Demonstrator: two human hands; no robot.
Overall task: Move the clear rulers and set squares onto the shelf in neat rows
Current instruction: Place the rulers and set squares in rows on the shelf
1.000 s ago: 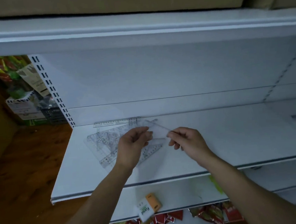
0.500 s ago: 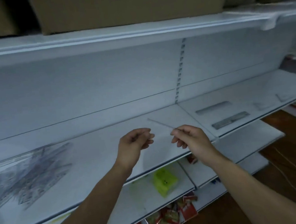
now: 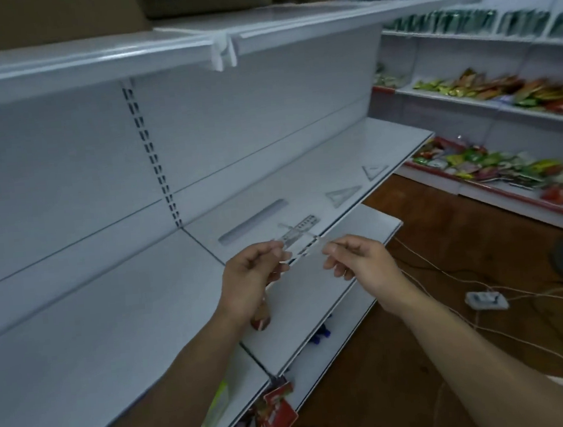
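Placing step: left hand (image 3: 248, 278) and right hand (image 3: 357, 261) each pinch an end of a clear ruler (image 3: 302, 245), held above the shelf (image 3: 337, 159) front edge; next move likely needs lowering it parallel to the laid rulers (image 3: 253, 221).

White shelf (image 3: 320, 161), long clear ruler (image 3: 251, 221), short ruler (image 3: 308, 221) beside it, near set square (image 3: 343, 196), far set square (image 3: 374, 171)
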